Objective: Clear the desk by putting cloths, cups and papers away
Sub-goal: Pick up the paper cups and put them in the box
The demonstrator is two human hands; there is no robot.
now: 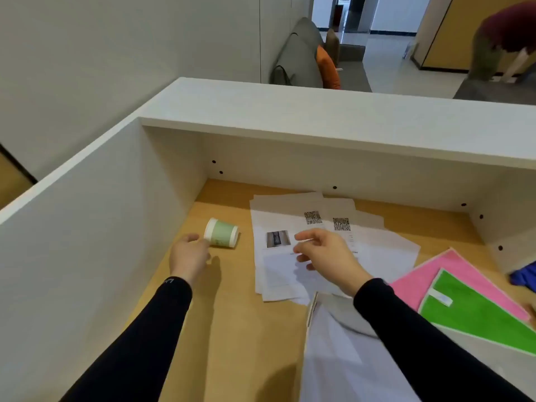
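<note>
A green and white paper cup lies on its side on the wooden desk, near the left wall. My left hand is right beside its rim, fingers curled, touching or nearly touching it. Several printed papers are spread over the desk's middle. My right hand hovers above them with fingers apart, holding nothing. A pink cloth lies at the right with a green cloth on top of it.
White partition walls and a raised counter enclose the desk on the left and back. A white bag or sheet lies at the front edge. Something blue sits at the far right. Another person bends over in the room beyond.
</note>
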